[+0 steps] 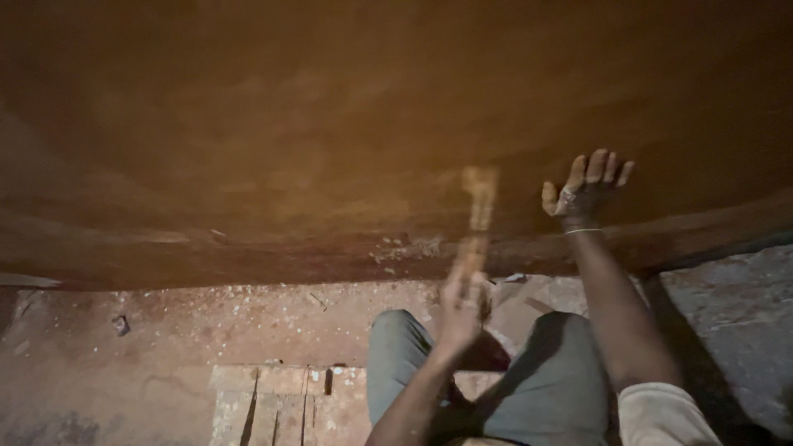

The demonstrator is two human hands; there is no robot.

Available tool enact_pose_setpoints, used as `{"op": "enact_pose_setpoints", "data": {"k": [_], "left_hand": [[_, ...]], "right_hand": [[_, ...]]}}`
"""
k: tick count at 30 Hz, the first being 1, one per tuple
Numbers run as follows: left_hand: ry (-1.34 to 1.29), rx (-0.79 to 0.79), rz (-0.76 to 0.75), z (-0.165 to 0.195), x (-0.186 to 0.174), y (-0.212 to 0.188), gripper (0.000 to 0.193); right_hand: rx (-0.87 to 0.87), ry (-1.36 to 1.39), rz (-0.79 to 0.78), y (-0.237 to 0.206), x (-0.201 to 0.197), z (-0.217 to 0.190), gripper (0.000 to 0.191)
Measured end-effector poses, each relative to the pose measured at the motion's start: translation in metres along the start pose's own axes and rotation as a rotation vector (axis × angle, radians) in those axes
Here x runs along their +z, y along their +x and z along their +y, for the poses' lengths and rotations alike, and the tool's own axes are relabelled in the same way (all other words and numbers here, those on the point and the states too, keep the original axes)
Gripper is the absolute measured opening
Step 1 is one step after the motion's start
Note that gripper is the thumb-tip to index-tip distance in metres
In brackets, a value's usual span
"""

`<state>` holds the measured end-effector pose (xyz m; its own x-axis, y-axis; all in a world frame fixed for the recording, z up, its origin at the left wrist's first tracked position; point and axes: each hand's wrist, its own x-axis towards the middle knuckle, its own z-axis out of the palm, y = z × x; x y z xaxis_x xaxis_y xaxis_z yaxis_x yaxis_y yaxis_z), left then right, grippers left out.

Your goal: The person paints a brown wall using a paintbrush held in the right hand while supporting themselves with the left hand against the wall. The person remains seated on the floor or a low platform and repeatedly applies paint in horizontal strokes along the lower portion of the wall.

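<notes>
My left hand is closed around the lower end of a long, thin tool. The tool is motion-blurred, points up against the red-brown wall, and I cannot tell what kind it is. My right hand is raised to the right of the tool with fingers spread, its palm on or very near the wall. A thin bangle circles that wrist. Pale chipped marks show on the wall's lower band just left of the tool. My knees in grey trousers are below the hands.
The red floor is dusted with white specks. A worn plank-like slab lies left of my knees. A grey rough stone surface is at the right. A small dark scrap sits at the far left.
</notes>
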<state>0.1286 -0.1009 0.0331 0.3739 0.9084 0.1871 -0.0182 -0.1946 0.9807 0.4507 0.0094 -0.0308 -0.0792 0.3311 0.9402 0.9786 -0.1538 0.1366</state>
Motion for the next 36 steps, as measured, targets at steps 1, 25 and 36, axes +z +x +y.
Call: {"op": "enact_pose_setpoints", "data": {"k": [1,25,36], "left_hand": [[-0.168,-0.061,-0.152,0.006,0.012,-0.003,0.062],[0.215,0.220,0.413,0.028,-0.046,0.029,0.056],[-0.076,0.027,-0.095,0.056,0.011,0.048,0.057]], "right_hand": [[0.010,0.016,-0.001,0.000,-0.001,0.000,0.076],[-0.019,-0.002,-0.002,0.002,-0.001,-0.006,0.077],[-0.041,-0.014,-0.014,0.007,-0.003,-0.003,0.086]]}}
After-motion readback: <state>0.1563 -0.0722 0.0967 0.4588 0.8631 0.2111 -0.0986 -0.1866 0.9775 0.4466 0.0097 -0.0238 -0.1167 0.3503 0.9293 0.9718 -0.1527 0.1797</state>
